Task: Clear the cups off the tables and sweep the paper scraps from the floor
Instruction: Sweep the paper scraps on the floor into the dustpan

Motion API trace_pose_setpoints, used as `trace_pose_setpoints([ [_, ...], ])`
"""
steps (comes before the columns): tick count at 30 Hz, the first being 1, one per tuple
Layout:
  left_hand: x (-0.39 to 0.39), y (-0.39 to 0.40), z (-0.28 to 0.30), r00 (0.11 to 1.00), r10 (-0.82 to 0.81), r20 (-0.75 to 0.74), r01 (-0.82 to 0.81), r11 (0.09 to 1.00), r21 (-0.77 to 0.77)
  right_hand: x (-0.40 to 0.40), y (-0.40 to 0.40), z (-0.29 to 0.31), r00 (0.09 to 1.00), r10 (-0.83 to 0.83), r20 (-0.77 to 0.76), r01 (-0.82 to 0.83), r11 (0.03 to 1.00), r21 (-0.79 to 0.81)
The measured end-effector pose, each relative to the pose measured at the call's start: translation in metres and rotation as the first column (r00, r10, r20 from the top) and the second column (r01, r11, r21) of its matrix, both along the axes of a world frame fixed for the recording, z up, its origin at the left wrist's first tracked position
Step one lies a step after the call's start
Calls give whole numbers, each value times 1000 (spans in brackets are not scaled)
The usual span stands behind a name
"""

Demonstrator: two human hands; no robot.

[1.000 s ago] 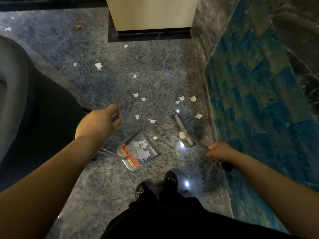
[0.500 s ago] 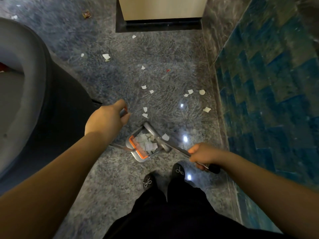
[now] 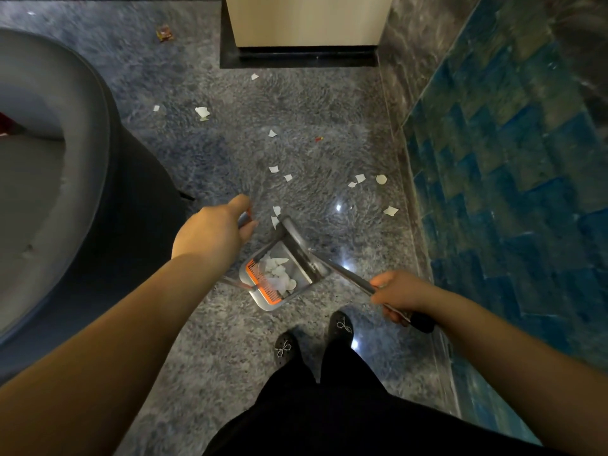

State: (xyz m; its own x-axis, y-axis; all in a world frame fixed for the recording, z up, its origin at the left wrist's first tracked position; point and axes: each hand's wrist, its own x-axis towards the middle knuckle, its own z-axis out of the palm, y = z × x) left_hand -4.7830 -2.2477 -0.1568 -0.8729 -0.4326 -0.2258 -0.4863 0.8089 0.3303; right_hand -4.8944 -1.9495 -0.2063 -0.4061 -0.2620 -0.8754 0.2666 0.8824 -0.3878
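Note:
A grey dustpan (image 3: pixel 297 292) with an orange comb edge rests on the speckled floor in front of my feet, holding several white paper scraps. My left hand (image 3: pixel 214 235) grips the top of the dustpan's upright handle. My right hand (image 3: pixel 399 292) grips the broom's metal handle, and the grey broom head (image 3: pixel 301 248) lies across the pan's mouth. Several white paper scraps (image 3: pixel 357 179) lie scattered on the floor beyond the pan, some (image 3: pixel 275 217) right beside the broom head.
A grey round armchair (image 3: pixel 49 179) fills the left side. A beige cabinet on a black plinth (image 3: pixel 306 24) stands at the far end. A blue tiled wall (image 3: pixel 510 159) runs along the right. A small coloured wrapper (image 3: pixel 164 32) lies far left.
The broom head swept left from near the wall to the dustpan's mouth, pushing scraps into the pan. My left hand kept hold of the dustpan's handle.

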Motion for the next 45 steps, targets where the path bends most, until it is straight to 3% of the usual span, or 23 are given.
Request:
trace_pose_setpoints([
  [10,9,-6,-1,999,-51,19,51,998,-32,-10,-18,-28,988,122,-94,-119,992,37],
  [12,13,-10,-4,999,-46,10,47,997,-61,-6,-25,-35,993,101,-65,-100,995,11],
  [19,18,-20,-12,999,-39,-26,36,994,-100,5,-24,-35,966,-228,122,241,965,-101],
  [28,13,-22,-11,997,-61,-51,53,989,-137,10,-12,-35,961,-120,250,116,993,32],
  [32,10,-22,-10,998,-53,-31,48,988,-144,3,-17,-35,967,-104,233,107,994,1],
  [38,7,-23,-8,999,-44,-23,41,992,-116,5,-3,-24,983,-161,91,159,987,23],
  [42,3,-24,-6,999,-34,8,34,994,-100,-4,0,-15,997,-78,25,76,996,47],
  [45,2,-22,-4,999,-33,6,34,994,-102,-9,-5,-19,995,87,-44,-82,990,116],
])
